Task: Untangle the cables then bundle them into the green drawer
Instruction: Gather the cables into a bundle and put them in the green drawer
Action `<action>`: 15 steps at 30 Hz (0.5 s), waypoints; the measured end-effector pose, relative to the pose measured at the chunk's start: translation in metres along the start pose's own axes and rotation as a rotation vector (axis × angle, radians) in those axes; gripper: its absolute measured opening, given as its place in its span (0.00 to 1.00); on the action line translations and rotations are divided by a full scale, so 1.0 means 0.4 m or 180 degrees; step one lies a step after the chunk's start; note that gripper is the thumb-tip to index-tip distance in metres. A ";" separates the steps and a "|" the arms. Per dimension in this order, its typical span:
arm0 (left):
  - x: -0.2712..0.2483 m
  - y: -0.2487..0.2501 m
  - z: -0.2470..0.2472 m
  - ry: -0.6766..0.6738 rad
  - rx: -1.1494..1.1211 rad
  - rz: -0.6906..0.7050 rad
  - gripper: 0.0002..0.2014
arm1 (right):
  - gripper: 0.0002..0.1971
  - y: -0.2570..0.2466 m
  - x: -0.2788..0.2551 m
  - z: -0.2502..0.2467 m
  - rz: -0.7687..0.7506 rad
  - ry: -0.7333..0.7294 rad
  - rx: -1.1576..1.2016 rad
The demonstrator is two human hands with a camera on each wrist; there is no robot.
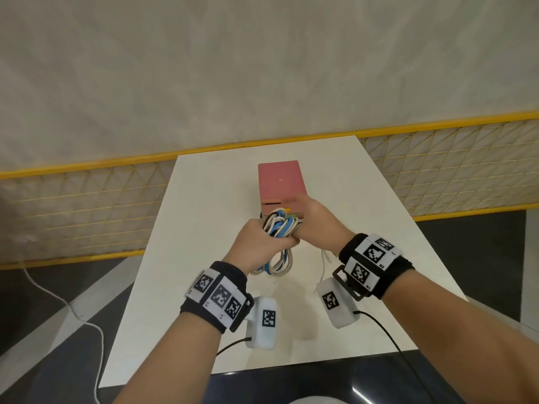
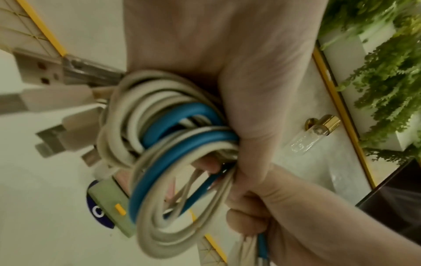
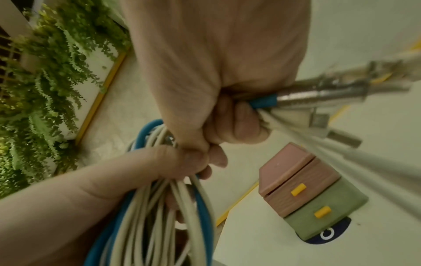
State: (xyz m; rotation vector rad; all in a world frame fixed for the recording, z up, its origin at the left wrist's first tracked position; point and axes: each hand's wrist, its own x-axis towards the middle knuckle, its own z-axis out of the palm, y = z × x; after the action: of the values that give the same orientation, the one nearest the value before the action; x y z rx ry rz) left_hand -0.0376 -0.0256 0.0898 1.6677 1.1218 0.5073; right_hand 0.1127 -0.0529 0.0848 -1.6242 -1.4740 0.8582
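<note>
A coil of white and blue cables (image 1: 280, 228) hangs between both hands, just in front of the small drawer unit (image 1: 280, 182). My left hand (image 1: 259, 243) grips the coil's loops (image 2: 173, 144) from the left. My right hand (image 1: 313, 220) grips the other side, and its fingers (image 3: 239, 124) are curled round the cable ends, with metal plugs (image 3: 318, 93) sticking out past them. Loops dangle below the hands (image 1: 277, 263). The unit has a pink top, a pink drawer and a green drawer (image 3: 323, 212) at the bottom, both shut, each with a yellow handle.
The unit stands mid-table on a narrow white table (image 1: 204, 287), over a round dark blue sticker (image 3: 328, 234). A yellow mesh fence (image 1: 87, 205) runs behind the table. A white cord (image 1: 58, 298) lies on the floor to the left. Green plants (image 3: 45, 72) line a wall.
</note>
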 end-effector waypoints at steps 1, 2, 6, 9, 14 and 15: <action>0.001 0.003 0.001 0.0005 0.0048 0.0023 0.09 | 0.28 -0.003 -0.005 -0.004 -0.0008 -0.0022 0.0089; 0.000 0.009 0.001 0.0036 0.0123 0.0074 0.08 | 0.28 -0.005 -0.010 -0.012 -0.0021 -0.0077 0.0168; 0.004 0.010 -0.027 0.0265 0.0133 0.0130 0.12 | 0.25 -0.011 -0.048 -0.064 -0.0140 -0.0669 0.0198; 0.012 0.001 -0.050 0.0173 -0.0205 -0.0030 0.04 | 0.13 0.006 -0.078 -0.082 -0.0288 -0.0572 -0.0563; 0.024 0.007 -0.014 0.0464 -0.0665 0.0022 0.13 | 0.13 0.023 -0.084 -0.039 -0.0208 -0.0055 -0.0291; 0.022 0.010 0.000 0.0493 -0.0774 0.0054 0.12 | 0.11 0.015 -0.080 -0.023 -0.0228 0.0105 -0.0110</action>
State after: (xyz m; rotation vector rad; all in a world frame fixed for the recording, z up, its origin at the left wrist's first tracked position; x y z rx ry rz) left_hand -0.0317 -0.0181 0.0917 1.4466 1.1097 0.7637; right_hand 0.1202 -0.0857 0.0833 -1.5932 -1.5223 0.7665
